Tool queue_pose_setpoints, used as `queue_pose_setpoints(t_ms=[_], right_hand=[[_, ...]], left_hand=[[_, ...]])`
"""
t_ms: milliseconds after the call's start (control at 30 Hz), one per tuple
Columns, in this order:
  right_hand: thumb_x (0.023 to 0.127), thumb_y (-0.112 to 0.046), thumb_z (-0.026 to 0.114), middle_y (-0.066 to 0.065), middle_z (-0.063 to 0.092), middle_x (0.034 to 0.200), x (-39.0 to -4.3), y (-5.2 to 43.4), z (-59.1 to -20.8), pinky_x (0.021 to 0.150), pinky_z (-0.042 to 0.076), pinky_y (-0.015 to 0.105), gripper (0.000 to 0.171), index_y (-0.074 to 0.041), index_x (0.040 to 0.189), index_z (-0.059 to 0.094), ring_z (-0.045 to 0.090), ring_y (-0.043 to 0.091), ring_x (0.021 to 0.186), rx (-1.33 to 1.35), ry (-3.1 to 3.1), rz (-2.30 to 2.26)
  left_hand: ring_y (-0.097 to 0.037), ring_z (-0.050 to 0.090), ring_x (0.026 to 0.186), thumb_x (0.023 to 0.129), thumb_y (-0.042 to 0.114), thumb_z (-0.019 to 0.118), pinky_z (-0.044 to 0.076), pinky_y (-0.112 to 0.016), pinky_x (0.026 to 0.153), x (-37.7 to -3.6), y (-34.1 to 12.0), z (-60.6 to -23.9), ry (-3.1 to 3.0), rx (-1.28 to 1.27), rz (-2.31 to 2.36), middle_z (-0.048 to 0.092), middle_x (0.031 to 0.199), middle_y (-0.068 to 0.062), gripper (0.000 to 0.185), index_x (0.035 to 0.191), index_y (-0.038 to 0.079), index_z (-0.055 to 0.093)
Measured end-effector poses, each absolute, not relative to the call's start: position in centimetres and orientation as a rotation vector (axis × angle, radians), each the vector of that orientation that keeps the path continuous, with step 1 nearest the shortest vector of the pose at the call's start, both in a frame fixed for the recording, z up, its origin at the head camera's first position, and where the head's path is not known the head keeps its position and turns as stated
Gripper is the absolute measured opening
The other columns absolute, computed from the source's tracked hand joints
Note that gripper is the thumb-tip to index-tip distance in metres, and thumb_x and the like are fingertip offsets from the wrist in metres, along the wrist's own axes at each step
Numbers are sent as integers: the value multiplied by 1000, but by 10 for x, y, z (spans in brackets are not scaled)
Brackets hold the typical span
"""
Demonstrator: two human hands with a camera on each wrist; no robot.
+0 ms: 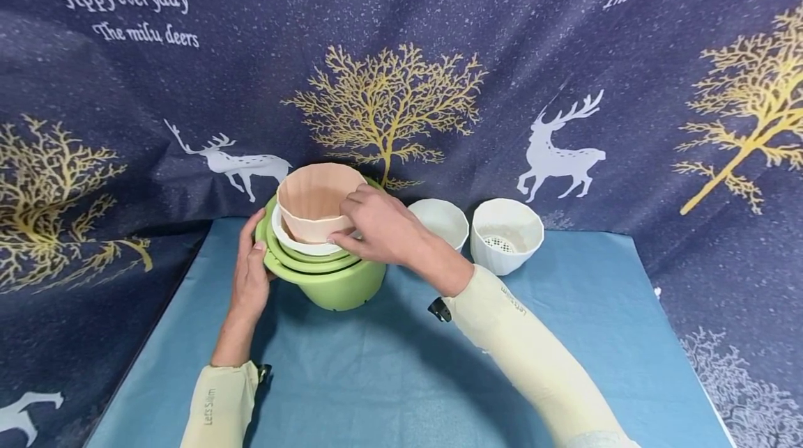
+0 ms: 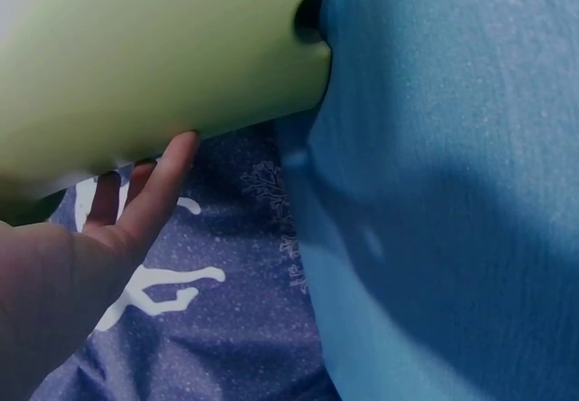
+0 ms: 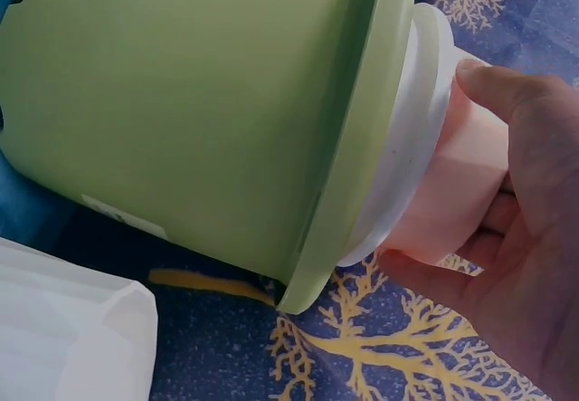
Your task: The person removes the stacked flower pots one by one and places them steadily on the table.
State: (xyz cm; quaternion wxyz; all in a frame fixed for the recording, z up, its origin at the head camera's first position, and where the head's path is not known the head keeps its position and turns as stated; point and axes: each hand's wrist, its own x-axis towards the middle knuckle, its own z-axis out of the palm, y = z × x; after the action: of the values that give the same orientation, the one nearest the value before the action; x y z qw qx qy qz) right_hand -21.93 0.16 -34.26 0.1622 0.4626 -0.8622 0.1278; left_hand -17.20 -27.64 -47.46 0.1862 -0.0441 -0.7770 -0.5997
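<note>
Left hand (image 1: 249, 279): fingers straight, pressed flat against the near-left wall and rim of the green pot (image 1: 339, 281); it steadies, it does not grip. Right hand (image 1: 376, 228): fingers and thumb curled over the rim of the pink pot (image 1: 314, 201), pinching its wall.

Risk, as a judgement: the green pot is tipped toward the person, resting on its lower edge on the bench (image 1: 401, 364). If the left hand slips, the stack may roll. The pink pot sits inside a white liner (image 1: 301, 244); a tight fit could drag the liner up with it.

Pink pot: faceted, pale, empty, topmost in the nest, between the hands.

Beyond the right hand stand two white pots (image 1: 507, 233), upright, close together, well apart from the stack.
</note>
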Motion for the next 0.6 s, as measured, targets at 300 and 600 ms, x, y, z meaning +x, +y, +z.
queue_pose_setpoints(t_ms=[300, 600], right_hand=[[100, -39, 74, 1, 65, 90, -218, 7, -344, 83, 50, 35, 31, -10, 91, 68, 59, 21, 90, 1289, -2338, 478], [99, -39, 76, 2, 66, 91, -216, 11, -345, 86, 51, 37, 32, -10, 89, 67, 61, 23, 91, 1280, -2232, 507]], left_hand=[[-15, 56, 108, 113, 26, 30, 54, -19, 65, -172, -277, -473, -2174, -126, -1716, 43, 154, -7, 55, 167, 25, 33], [-15, 55, 113, 113, 27, 30, 55, -18, 69, -172, -277, -474, -2170, -129, -1736, 41, 157, -8, 55, 168, 25, 32]])
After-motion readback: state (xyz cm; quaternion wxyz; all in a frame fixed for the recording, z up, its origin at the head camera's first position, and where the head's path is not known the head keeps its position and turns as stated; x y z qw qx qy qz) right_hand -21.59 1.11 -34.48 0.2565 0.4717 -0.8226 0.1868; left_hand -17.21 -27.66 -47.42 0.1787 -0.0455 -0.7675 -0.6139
